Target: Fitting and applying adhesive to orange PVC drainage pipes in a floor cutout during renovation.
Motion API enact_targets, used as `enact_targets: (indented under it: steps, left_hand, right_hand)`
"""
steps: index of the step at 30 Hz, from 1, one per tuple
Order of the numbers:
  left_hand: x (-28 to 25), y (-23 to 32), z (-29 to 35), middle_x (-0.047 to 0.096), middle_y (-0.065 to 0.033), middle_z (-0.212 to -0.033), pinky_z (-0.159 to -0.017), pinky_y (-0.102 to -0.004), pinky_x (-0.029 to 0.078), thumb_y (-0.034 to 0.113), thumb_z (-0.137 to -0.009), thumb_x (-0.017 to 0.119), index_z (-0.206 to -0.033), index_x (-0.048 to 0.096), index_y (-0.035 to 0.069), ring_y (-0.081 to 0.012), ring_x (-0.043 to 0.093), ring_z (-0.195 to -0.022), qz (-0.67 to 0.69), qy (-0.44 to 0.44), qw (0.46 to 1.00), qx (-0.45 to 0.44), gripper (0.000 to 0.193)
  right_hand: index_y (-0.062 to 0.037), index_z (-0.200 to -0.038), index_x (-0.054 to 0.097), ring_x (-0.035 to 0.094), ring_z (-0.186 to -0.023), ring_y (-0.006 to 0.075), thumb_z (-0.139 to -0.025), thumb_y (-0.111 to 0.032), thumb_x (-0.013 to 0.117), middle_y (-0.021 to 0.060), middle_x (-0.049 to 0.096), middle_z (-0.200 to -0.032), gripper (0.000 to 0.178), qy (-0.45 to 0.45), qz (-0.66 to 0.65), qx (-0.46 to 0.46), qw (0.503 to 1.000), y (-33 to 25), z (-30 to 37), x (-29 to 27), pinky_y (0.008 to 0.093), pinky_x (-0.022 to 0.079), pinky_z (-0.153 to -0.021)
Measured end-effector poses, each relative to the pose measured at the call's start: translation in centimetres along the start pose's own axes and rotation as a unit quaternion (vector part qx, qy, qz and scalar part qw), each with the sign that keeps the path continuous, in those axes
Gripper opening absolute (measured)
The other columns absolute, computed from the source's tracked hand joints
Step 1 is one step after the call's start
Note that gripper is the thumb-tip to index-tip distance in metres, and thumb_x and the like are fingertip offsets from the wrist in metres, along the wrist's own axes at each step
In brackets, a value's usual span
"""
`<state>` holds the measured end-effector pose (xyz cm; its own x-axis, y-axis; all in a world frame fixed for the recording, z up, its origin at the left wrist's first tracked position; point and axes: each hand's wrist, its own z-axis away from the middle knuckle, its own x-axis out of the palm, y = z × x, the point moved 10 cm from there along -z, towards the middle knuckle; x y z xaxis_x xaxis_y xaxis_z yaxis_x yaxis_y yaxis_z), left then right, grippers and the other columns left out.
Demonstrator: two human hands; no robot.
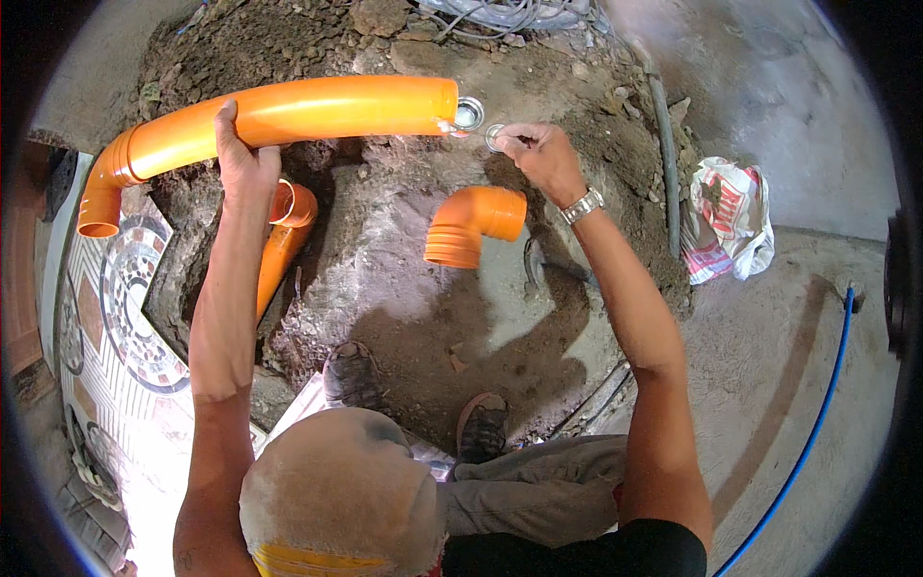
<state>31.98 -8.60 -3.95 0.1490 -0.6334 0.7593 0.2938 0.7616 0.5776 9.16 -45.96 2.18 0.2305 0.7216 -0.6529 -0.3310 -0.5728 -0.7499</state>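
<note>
A: What lies around the work?
B: On the dirt, a loose orange plastic elbow (pixel 477 219); beyond the right forearm, a grey conduit (pixel 661 144), a crumpled white sack with red print (pixel 735 219) and a thin blue hose (pixel 806 433).
A: And the main piece?
B: A long orange plastic pipe (pixel 327 108), elbow on its left end, raised above the rubble. The left hand (pixel 247 159) clasps it, thumb on the near side.
A: The right hand (pixel 544 159)?
B: Thumb and fingertips pinch a small round metallic disc (pixel 494 137), just beside a small round silver-rimmed container (pixel 468 113) at the pipe's end.
A: What's obscured?
B: The left fingers, behind the pipe. I can't tell whether container and pipe touch. The left forearm partly covers an orange pipe in the trench (pixel 279 255).
A: Counts?
B: Three orange pieces, joined ones as one; one disc, one container.
</note>
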Motion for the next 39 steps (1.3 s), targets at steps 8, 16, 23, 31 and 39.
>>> enact_targets:
  steps: [8, 16, 23, 31, 39]
  left_hand:
    - [-0.8, 0.2, 0.1, 0.064, -0.0098, -0.119, -0.103, -0.0482, 0.048, 0.032, -0.090, 0.072, -0.119, 0.060, 0.007, -0.0288, 0.060, -0.114, 0.007, 0.001, 1.000, -0.023, 0.040]
    - [-0.4, -0.7, 1.5, 0.063, -0.0108, -0.119, -0.107, -0.0484, 0.047, 0.031, -0.090, 0.072, -0.122, 0.057, 0.007, -0.0295, 0.059, -0.115, 0.046, 0.050, 0.995, -0.066, 0.043]
    - [-1.4, -0.4, 0.6, 0.063, -0.0107, -0.117, -0.105, -0.0483, 0.048, 0.030, -0.090, 0.072, -0.120, 0.057, 0.007, -0.0296, 0.060, -0.113, 0.043, 0.032, 0.996, -0.074, 0.041]
    - [-1.3, -0.3, 0.5, 0.064, -0.0097, -0.115, -0.099, -0.0450, 0.053, 0.030, -0.088, 0.073, -0.118, 0.059, 0.007, -0.0289, 0.062, -0.110, 0.015, -0.021, 0.996, -0.085, 0.040]
    - [-0.4, -0.4, 1.3, 0.064, -0.0104, -0.119, -0.105, -0.0530, 0.048, 0.031, -0.085, 0.075, -0.124, 0.058, 0.009, -0.0305, 0.061, -0.114, 0.030, 0.047, 0.995, -0.088, 0.048]
  right_hand:
    - [-0.0041, -0.101, 0.078, 0.066, -0.074, 0.0108, -0.089, -0.020, 0.075, 0.0072, 0.078, -0.094, 0.021, 0.012, 0.066, -0.068, 0.995, 0.0, -0.6, 1.3, 0.0280, 0.052, -0.072]
    - [-0.0070, -0.100, 0.079, 0.071, -0.081, 0.0186, -0.088, -0.025, 0.074, 0.0085, 0.078, -0.089, 0.022, 0.007, -0.077, 0.044, 0.996, 3.1, -3.2, 0.4, 0.0335, 0.054, -0.078]
    - [-0.0026, -0.102, 0.076, 0.066, -0.077, 0.0172, -0.091, -0.014, 0.072, 0.0051, 0.074, -0.091, 0.017, 0.022, 0.078, -0.145, 0.986, -7.5, -0.4, -3.1, 0.0313, 0.051, -0.073]
    - [-0.0091, -0.096, 0.077, 0.065, -0.079, 0.0352, -0.088, -0.018, 0.069, 0.0130, 0.068, -0.088, 0.014, 0.085, 0.200, -0.237, 0.947, -10.3, 0.2, -3.7, 0.0436, 0.052, -0.074]
    - [-0.0065, -0.099, 0.078, 0.072, -0.088, 0.0305, -0.087, -0.021, 0.071, 0.0165, 0.075, -0.096, 0.020, 0.005, 0.064, -0.074, 0.995, -2.8, -0.1, -0.9, 0.0381, 0.054, -0.082]
